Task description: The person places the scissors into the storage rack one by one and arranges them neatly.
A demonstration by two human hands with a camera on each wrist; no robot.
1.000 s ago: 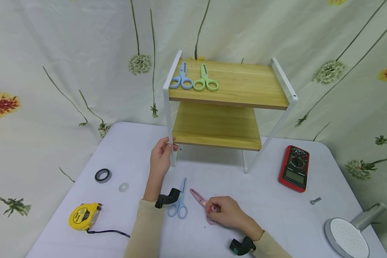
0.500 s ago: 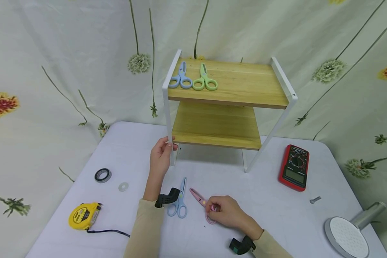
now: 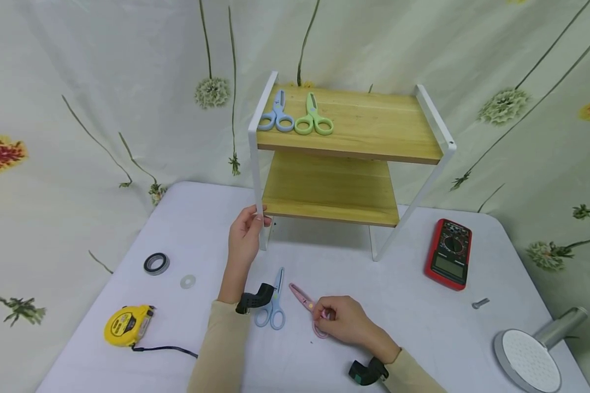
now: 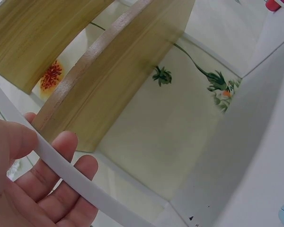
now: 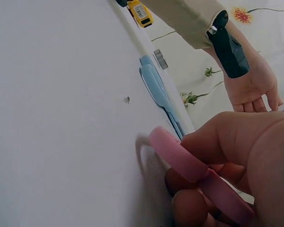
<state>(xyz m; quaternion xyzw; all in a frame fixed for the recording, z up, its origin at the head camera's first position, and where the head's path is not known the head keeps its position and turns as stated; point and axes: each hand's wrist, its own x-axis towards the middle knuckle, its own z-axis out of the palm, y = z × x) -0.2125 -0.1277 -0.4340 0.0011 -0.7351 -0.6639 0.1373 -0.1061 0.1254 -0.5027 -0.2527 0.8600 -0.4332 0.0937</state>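
Note:
A two-tier wooden shelf [image 3: 329,188] with white metal side frames stands at the back of the table. My left hand [image 3: 243,237] holds its front left leg [image 4: 83,183], thumb on one side and fingers round the other. Low over the table, my right hand [image 3: 346,322] pinches the handles of pink scissors [image 3: 302,297]; in the right wrist view their pink handle loops [image 5: 177,153] show between thumb and fingers. The blades point up and left. Blue scissors [image 3: 277,305] lie between my forearms, near the pink pair.
On the top board lie blue scissors [image 3: 277,112] and green scissors [image 3: 313,117]. At left are a black-and-silver ring [image 3: 156,263], a pale washer [image 3: 188,281] and a yellow tape measure [image 3: 128,326]. At right are a red multimeter [image 3: 449,254], a bolt [image 3: 480,303] and a shower head [image 3: 528,360].

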